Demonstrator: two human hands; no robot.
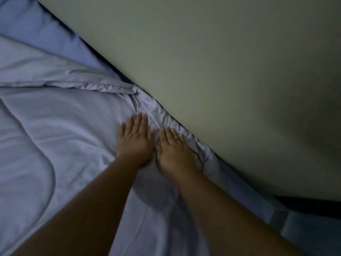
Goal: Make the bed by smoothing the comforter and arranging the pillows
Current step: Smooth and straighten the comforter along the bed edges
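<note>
A pale lavender-grey comforter (pixel 55 130) covers the bed, with stitched curved seams and wrinkles bunched along the edge by the wall. My left hand (pixel 135 139) lies flat, palm down, fingers together, on the comforter near that edge. Beside it, almost touching, my right hand (pixel 173 150) also presses flat on the wrinkled fabric close to the wall. Neither hand holds anything. A bluer sheet or pillow surface (pixel 46 32) shows at the upper left beyond a folded comforter edge (pixel 77 85). No separate pillow can be made out.
A plain greenish-white wall (pixel 230 80) runs diagonally along the bed's far side, with a dark gap (pixel 304 204) between wall and mattress at the lower right. The scene is dim.
</note>
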